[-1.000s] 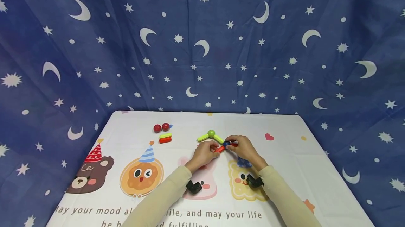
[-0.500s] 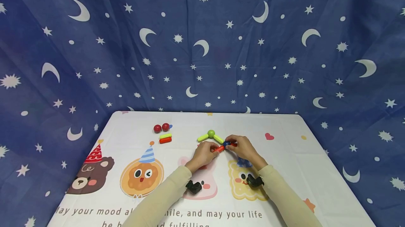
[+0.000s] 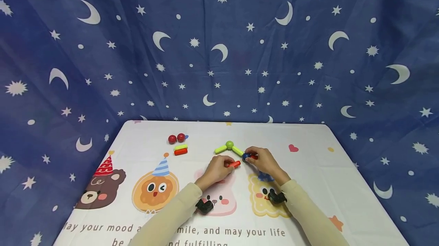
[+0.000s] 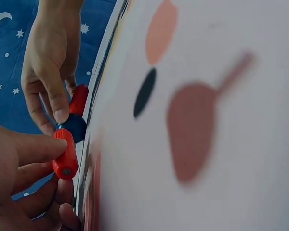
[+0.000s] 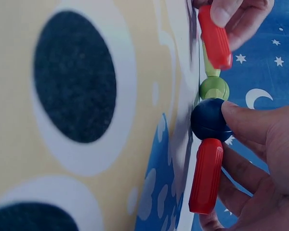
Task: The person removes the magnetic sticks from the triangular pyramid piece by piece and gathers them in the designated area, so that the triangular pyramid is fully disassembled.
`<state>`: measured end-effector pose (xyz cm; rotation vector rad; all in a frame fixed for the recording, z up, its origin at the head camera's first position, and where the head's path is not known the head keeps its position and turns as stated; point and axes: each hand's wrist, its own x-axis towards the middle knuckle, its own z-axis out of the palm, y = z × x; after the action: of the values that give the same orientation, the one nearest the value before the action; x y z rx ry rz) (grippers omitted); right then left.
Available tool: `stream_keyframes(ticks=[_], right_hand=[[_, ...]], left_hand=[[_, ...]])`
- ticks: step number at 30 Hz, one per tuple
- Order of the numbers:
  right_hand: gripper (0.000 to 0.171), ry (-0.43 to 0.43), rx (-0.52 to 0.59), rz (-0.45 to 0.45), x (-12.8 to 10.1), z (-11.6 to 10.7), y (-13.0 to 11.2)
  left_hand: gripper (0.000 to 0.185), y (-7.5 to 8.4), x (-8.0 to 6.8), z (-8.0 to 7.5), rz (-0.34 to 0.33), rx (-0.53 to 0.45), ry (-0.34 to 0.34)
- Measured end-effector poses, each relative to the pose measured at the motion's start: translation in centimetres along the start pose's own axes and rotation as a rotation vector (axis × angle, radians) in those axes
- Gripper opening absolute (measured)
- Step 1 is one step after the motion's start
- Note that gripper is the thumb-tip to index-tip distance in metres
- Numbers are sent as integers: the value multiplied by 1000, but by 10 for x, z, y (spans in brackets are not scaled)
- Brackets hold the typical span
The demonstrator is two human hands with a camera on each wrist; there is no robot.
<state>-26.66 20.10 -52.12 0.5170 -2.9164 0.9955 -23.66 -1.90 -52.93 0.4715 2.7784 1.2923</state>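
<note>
My left hand (image 3: pixel 217 169) pinches a ridged red rod (image 4: pixel 65 156) between thumb and fingers, and a small grey metal spot shows in its end. Beside it, my right hand (image 3: pixel 265 160) holds a dark blue ball (image 5: pixel 212 119), thumb on the ball. A second red rod (image 5: pixel 206 178) sits against that ball, with the right fingers behind it. In the head view a gap parts the left hand's rod from the ball. Just behind, a green ball (image 3: pixel 229 145) joins two yellow-green rods (image 3: pixel 221 149) in a bent shape; the right-hand rod (image 3: pixel 237 151) ends close by the blue ball.
Two red balls (image 3: pixel 176 138) lie at the back left of the table. In front of them are a yellow-green rod (image 3: pixel 180 147) and a red rod (image 3: pixel 180 152), side by side. The white tablecloth (image 3: pixel 308 185) has printed cartoons; a blue star-patterned curtain (image 3: pixel 219 86) hangs behind.
My left hand has drawn back to the left with its red rod, which earlier met the blue ball and now stands apart from it. The right hand has barely moved.
</note>
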Motion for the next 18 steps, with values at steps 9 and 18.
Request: stream_keyframes(ticks=[9, 18], right_hand=[[26, -13, -1, 18, 0, -2, 0], [26, -13, 4, 20, -1, 0, 0]], left_hand=[[22, -12, -12, -16, 0, -1, 24], [26, -22, -22, -35, -29, -73, 64]])
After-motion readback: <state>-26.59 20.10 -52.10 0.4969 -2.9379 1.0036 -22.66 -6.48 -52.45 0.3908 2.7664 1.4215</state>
